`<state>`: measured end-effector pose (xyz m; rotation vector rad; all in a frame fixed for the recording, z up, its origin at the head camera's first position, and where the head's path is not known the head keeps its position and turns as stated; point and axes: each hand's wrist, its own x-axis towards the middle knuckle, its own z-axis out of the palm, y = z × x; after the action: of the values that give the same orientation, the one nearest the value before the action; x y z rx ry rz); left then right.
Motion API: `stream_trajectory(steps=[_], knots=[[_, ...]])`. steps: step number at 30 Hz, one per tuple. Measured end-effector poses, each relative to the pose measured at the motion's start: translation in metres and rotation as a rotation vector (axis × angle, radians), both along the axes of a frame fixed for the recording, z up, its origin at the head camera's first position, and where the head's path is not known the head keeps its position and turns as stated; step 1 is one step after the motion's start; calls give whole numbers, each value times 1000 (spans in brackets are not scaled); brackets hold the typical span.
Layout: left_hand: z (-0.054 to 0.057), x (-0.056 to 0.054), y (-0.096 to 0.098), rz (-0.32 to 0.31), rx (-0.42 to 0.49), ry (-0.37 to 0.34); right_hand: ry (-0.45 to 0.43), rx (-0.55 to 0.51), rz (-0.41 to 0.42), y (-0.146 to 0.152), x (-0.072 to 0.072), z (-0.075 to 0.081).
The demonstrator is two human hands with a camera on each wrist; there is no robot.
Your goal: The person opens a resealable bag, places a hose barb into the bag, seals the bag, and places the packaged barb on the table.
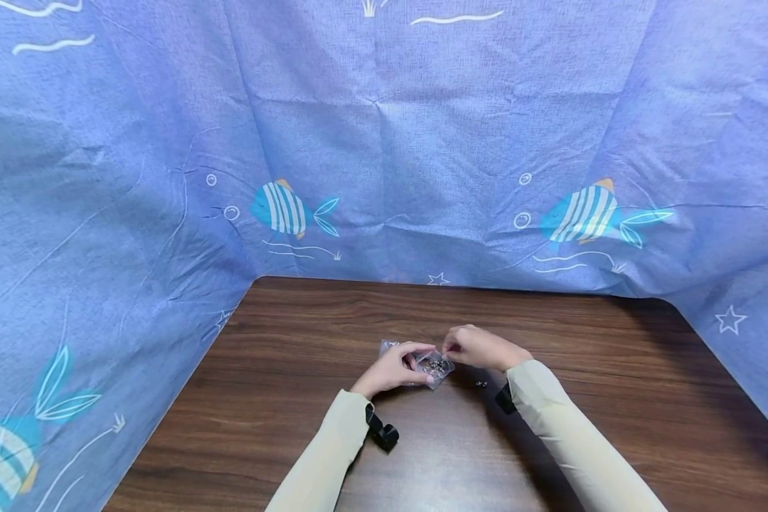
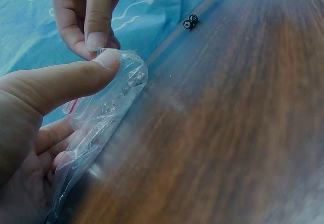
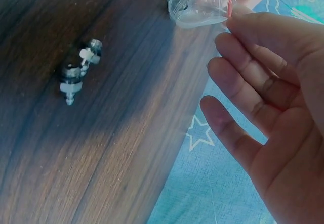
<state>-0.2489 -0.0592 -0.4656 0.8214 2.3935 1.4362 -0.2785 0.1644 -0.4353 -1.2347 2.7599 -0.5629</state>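
- A clear plastic, red-striped zip bag [image 1: 438,365] sits between my hands.
- My left hand [image 1: 393,368] grips it; my right hand [image 1: 483,348] pinches its edge.
- Two small black-and-silver fittings [image 3: 72,75] lie near my right wrist.

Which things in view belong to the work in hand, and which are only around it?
Work:
Clear bag, left hand holding, right hand at its edge
Small metal parts inside it
Probably the loose metal parts nearby

Surroundings:
Table
Fish-patterned cloth
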Motion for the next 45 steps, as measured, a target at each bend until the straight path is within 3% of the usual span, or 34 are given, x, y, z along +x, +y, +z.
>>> stream_trajectory(steps=[7, 15, 24, 36, 38, 45], knots=[[-3, -3, 0, -10, -1, 4, 5, -1, 7, -2, -1, -1], [-39, -21, 1, 23, -8, 4, -24, 15, -20, 1, -1, -3], [-42, -24, 0, 20, -3, 9, -77, 10, -27, 11, 1, -1], [-44, -24, 1, 20, -1, 6, -198, 32, -104, 31, 5, -2], [-42, -22, 1, 18, 9, 0, -209, 39, -107, 34, 6, -2], [-2, -2, -1, -13, 14, -10, -282, 46, -131, 38, 8, -1]])
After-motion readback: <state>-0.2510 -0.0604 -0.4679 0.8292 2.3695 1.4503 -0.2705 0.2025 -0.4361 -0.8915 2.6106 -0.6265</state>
